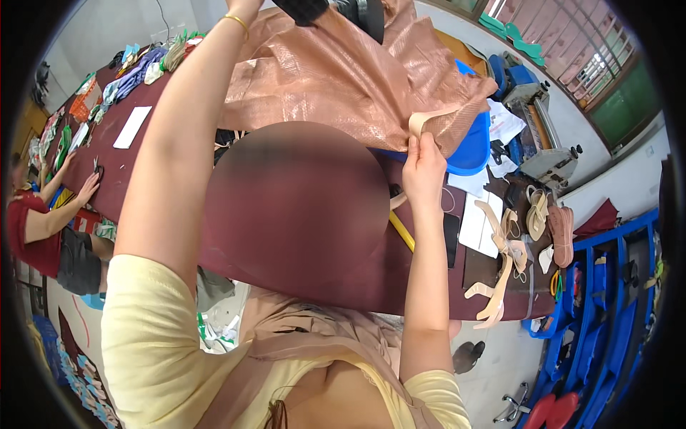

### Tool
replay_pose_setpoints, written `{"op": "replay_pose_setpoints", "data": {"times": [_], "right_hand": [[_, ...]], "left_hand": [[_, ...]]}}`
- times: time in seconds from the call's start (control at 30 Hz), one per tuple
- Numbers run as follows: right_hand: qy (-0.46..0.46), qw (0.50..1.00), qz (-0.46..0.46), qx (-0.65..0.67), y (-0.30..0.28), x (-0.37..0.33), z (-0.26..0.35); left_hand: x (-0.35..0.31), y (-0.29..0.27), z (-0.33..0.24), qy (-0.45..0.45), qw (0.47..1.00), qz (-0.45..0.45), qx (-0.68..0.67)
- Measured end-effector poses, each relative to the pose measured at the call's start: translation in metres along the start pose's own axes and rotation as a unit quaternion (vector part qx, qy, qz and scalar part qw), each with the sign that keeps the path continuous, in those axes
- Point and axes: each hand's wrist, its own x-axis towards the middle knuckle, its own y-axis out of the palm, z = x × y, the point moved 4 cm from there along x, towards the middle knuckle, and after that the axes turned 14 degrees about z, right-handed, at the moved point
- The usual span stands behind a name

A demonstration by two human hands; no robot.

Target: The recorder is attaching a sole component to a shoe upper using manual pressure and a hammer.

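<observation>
A large copper-brown woven plastic sheet or sack (307, 86) hangs raised and creased across the far middle of the table. My left hand (245, 6) reaches up beside its far left part; the picture's upper edge cuts off the fingers. My right hand (421, 168) is closed in a pinch on a beige strip (431, 120) at the sheet's lower right part. Behind and under that corner lies a blue plastic tray (471, 159), partly covered. At the top, a black object (363, 18) shows against the sheet.
On the maroon table (300, 279) are a phone (450, 239), a yellow bar (401, 230), beige straps (506, 261), a sandal (536, 213) and scissors (556, 283). A roller machine (544, 136) and blue shelves (597, 314) stand right. A co-worker (43, 222) works left. A blurred disc hides the middle.
</observation>
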Motion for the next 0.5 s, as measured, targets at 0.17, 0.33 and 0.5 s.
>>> {"op": "replay_pose_setpoints", "data": {"times": [0.17,0.33,0.5], "right_hand": [[-0.026,0.999,-0.031,-0.002,-0.011,-0.005,0.0],[-0.006,1.0,-0.004,-0.005,0.006,-0.046,-0.018],[0.206,0.882,0.031,0.423,0.025,-0.108,-0.038]], "left_hand": [[0.015,-0.007,-0.056,0.002,0.998,0.012,0.062],[-0.074,0.018,-0.094,-0.062,0.966,0.16,0.194],[-0.226,0.047,-0.114,0.077,0.93,0.146,0.329]]}}
